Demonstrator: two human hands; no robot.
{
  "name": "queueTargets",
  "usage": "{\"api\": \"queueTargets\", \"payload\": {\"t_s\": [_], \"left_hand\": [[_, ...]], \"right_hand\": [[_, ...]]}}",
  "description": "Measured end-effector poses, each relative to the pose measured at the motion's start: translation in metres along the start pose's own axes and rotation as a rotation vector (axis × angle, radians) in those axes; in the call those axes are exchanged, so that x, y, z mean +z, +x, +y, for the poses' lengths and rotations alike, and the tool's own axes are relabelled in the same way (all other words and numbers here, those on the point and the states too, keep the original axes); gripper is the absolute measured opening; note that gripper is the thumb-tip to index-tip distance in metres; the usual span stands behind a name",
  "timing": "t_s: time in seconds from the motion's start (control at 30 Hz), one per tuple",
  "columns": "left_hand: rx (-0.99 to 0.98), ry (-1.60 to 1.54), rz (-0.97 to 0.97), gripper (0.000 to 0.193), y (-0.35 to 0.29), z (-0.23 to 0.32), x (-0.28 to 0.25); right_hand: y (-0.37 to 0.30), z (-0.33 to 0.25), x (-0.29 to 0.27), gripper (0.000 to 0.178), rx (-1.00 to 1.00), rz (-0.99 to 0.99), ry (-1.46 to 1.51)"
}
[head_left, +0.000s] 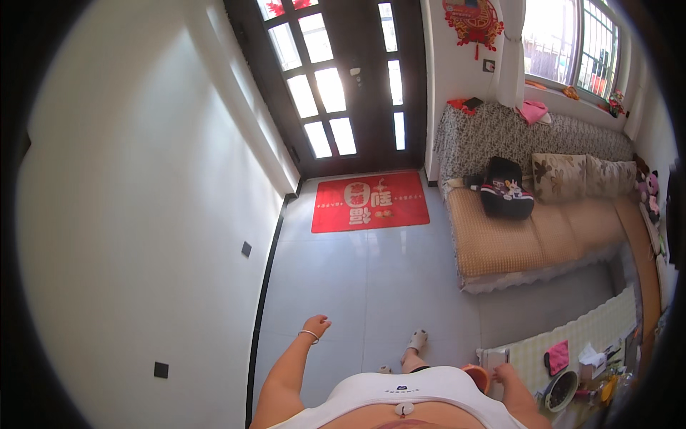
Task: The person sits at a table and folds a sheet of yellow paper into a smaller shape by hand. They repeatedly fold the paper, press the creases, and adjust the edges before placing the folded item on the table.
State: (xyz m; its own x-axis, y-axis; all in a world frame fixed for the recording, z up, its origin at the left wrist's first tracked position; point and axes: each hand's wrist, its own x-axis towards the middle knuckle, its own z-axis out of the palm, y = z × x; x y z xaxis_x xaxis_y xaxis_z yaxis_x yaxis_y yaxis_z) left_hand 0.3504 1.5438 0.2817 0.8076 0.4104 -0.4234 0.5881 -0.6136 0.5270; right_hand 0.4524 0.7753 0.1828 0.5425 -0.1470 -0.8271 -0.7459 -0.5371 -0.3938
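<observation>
My left hand (316,326) is held out over the tiled floor, with a bracelet (309,334) at the wrist. Its fingers are curled in, and a tiny pale spot shows at the fingertips, too small to name. At my right side, my right hand (506,375) is closed at the edge of an orange-brown round container (477,376). My white top hides part of that container, and its contents do not show. One foot in a light clog (419,339) is forward on the floor.
Ahead is a dark door (361,107) with glass panes and a red doormat (370,202) before it. A sofa (493,247) holding a black bag (506,189) stands at right. A cloth-covered table (529,343) with a pot (562,391) is nearer. A white wall (143,214) runs along the left.
</observation>
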Motion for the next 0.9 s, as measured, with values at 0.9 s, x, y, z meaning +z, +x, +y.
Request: {"api": "queueTargets", "payload": {"t_s": [0.9], "left_hand": [[-0.409,0.335,-0.567,0.051,0.391,0.13,-0.077]], "right_hand": [[0.156,-0.327,-0.021,0.029,0.226,0.175,0.487]]}}
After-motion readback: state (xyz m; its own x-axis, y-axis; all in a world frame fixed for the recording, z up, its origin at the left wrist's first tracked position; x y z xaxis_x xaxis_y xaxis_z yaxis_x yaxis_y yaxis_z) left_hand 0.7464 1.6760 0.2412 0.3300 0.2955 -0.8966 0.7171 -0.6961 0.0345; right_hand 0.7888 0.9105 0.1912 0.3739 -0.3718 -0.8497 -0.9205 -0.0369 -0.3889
